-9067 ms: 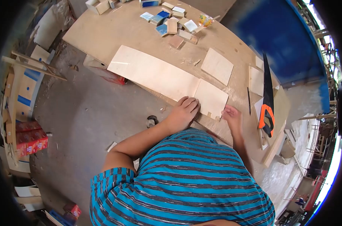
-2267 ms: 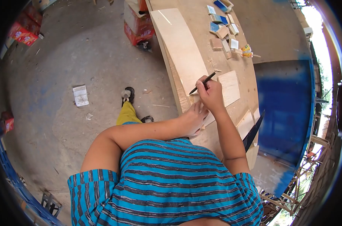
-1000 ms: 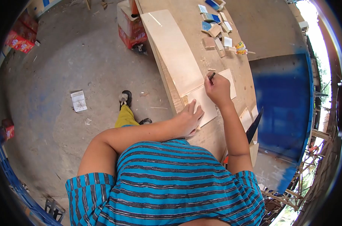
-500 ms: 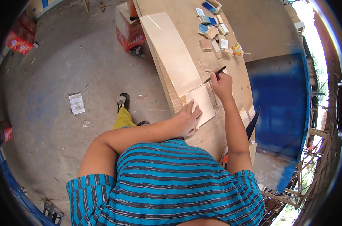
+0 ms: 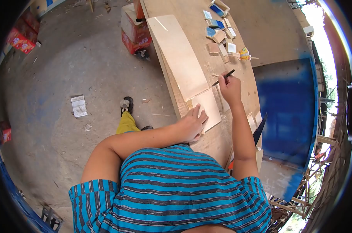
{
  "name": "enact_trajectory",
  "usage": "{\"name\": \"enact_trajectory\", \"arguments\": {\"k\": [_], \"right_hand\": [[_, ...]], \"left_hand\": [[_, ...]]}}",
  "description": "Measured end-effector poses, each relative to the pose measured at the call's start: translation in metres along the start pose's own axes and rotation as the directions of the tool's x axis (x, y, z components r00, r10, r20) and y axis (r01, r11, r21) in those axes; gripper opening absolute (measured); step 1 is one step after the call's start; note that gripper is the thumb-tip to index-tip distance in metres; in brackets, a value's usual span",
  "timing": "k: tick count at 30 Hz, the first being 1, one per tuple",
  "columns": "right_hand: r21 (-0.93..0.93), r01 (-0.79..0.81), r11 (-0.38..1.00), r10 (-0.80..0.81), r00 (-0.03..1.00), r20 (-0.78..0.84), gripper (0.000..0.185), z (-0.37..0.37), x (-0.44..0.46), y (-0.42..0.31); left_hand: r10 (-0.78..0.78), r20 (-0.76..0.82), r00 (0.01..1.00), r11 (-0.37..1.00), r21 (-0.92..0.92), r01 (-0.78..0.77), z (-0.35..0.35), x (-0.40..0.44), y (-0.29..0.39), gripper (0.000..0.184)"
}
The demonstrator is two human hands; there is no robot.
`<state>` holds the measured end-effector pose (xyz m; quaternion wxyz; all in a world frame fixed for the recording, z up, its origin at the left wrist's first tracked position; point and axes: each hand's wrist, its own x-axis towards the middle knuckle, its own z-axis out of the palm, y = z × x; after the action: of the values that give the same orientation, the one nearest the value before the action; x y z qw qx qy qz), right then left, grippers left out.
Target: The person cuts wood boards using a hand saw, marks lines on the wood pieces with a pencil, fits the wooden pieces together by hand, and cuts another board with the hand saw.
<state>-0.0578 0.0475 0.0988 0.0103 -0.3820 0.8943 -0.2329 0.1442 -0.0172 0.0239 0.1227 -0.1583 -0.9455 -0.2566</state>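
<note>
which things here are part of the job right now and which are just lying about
Likely in use:
black pen, in the right hand
small board, under the left hand
long board, beside it

Seemingly just lying about:
wood blocks
paper sheet
red boxes

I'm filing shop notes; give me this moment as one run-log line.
left hand: on small panel | right hand: holding black pen-like tool | long panel: extends beyond small panel | tool-tip contact: unclear
</note>
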Motion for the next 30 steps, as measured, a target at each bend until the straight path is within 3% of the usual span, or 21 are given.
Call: {"name": "enact_trajectory", "arguments": {"k": [5,7,8,9,11,13,14,17,18,20,21,26,30], "right_hand": [[-0.207,0.238,0.949,-0.23,0.971,0.063,0.011,0.015,-0.017,-0.027],[-0.04,0.295,0.955,-0.294,0.955,0.032,0.011,0.026,-0.027,-0.041],[-0.043,0.371,0.928,-0.37,0.929,0.03,0.012,0.031,-0.032,-0.052],[-0.047,0.444,0.895,-0.443,0.896,0.029,0.012,0.035,-0.036,-0.064],[0.16,0.334,0.929,-0.358,0.919,0.162,0.011,0.04,-0.048,-0.082],[0.321,0.104,0.941,-0.225,0.903,0.367,0.014,0.038,-0.056,-0.098],[0.375,0.063,0.925,-0.206,0.912,0.354,0.015,0.041,-0.057,-0.093],[0.589,-0.112,0.8,-0.023,0.976,0.217,0.019,0.045,-0.053,-0.063],[0.661,-0.185,0.727,0.093,0.981,0.172,0.021,0.036,-0.049,-0.057],[0.482,-0.096,0.871,0.122,0.992,-0.021,0.02,0.028,-0.045,-0.024],[0.491,-0.106,0.864,0.156,0.986,-0.062,0.02,0.025,-0.043,-0.021],[0.082,0.033,0.996,-0.03,0.999,-0.037,0.015,0.016,-0.045,-0.044],[-0.001,0.145,0.989,-0.145,0.989,0.002,0.011,0.022,-0.045,-0.065]], "left_hand": [[-0.001,-0.066,0.998,1.0,0.003,0.001,0.003,-0.002,0.001,0.071],[0.004,-0.088,0.996,1.0,0.008,-0.003,0.003,-0.001,0.001,0.069],[0.008,-0.099,0.995,1.0,0.009,-0.007,0.004,-0.001,0.001,0.067],[-0.006,-0.005,1.0,0.996,-0.088,0.006,0.013,-0.001,-0.002,0.065],[-0.002,0.187,0.982,0.96,-0.275,0.054,0.037,-0.001,-0.007,0.062],[0.012,0.243,0.97,0.948,-0.312,0.067,0.032,0.0,-0.008,0.06],[0.019,0.272,0.962,0.942,-0.328,0.074,0.029,-0.001,-0.008,0.059],[0.006,-0.121,0.993,0.996,-0.086,-0.017,0.009,-0.008,-0.001,0.061],[0.023,-0.131,0.991,0.998,-0.061,-0.031,0.007,-0.01,-0.002,0.063],[0.057,-0.15,0.987,0.998,-0.012,-0.06,0.004,-0.012,-0.003,0.066],[0.053,-0.133,0.99,0.998,-0.011,-0.055,0.003,-0.012,-0.003,0.067],[0.05,-0.102,0.993,0.999,-0.004,-0.05,0.004,-0.012,-0.002,0.069],[0.042,-0.139,0.989,0.999,-0.012,-0.044,0.006,-0.013,-0.001,0.066]]}}
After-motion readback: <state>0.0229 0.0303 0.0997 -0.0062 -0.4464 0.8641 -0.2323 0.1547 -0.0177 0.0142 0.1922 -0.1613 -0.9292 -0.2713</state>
